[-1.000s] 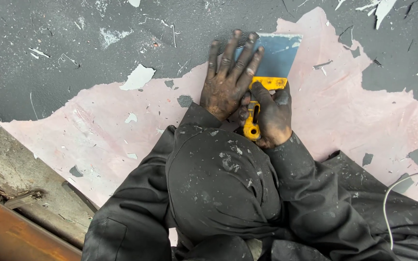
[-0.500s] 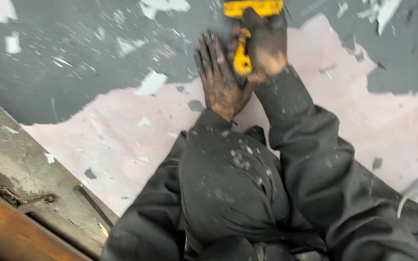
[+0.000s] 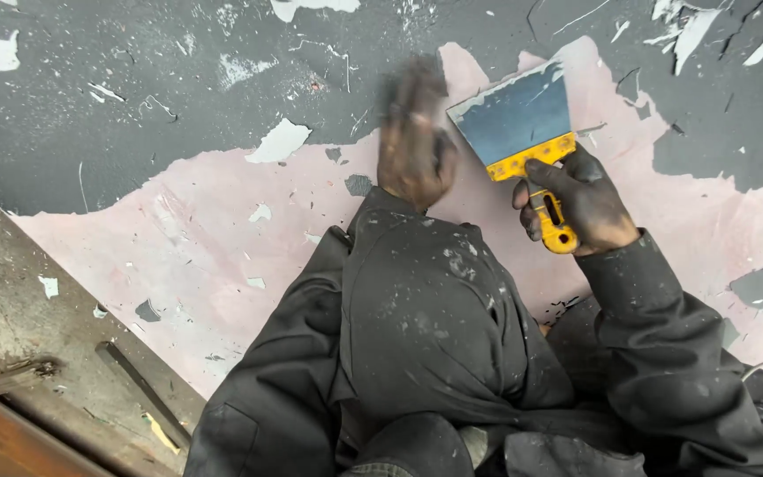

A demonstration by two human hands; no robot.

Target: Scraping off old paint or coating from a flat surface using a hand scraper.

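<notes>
Yellow-handled and broad-bladed, the scraper (image 3: 523, 141) sat in the right hand (image 3: 576, 203), whose grimy fingers were wrapped tight around the handle, the blade lying against the bared pink surface (image 3: 222, 247) just below the grey paint (image 3: 134, 106). Just beside the blade, apart from it, the left hand (image 3: 412, 137) was blurred; it seemed to rest flat on the pink patch, but I could not tell whether its fingers were spread. Pale paint flakes (image 3: 280, 141) lay nearby.

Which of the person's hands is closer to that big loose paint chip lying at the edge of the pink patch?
Left. The left hand lies just right of the pale paint chip; the right hand, gripping the scraper, is farther right.
</notes>
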